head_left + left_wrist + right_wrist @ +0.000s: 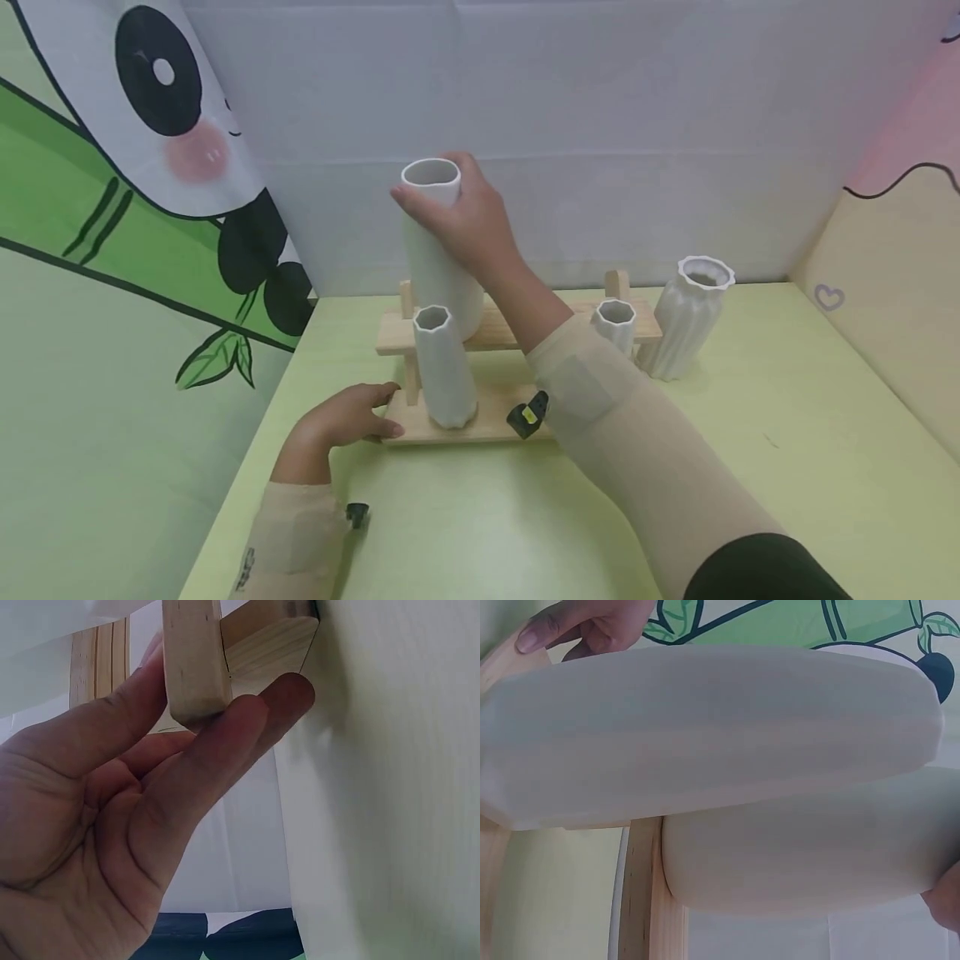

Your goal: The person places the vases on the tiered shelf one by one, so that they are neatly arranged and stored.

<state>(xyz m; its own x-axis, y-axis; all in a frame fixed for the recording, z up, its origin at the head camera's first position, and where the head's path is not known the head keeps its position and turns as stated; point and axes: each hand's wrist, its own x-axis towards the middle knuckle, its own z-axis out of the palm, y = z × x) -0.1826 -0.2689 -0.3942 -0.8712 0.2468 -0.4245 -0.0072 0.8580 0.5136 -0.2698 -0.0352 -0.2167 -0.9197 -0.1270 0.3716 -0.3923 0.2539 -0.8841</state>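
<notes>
A tall smooth white vase [442,275] stands at the upper left of a two-tier wooden shelf [495,425]. My right hand [480,221] grips it near its rim, thumb on the near side. The right wrist view has its base end [705,877] right at the upper board. My left hand [341,421] holds the left end of the lower board; in the left wrist view, thumb and fingers pinch the board's end [196,667]. On the lower tier, a slim faceted white vase [447,371] leans slightly, overlapping the tall one in the head view.
A smaller white vase [617,321] shows at the shelf's right side, partly hidden by my right forearm. A ribbed white vase [686,325] with a scalloped rim stands on the table [780,492] beyond the shelf's right end. A pale curtain [570,125] hangs behind.
</notes>
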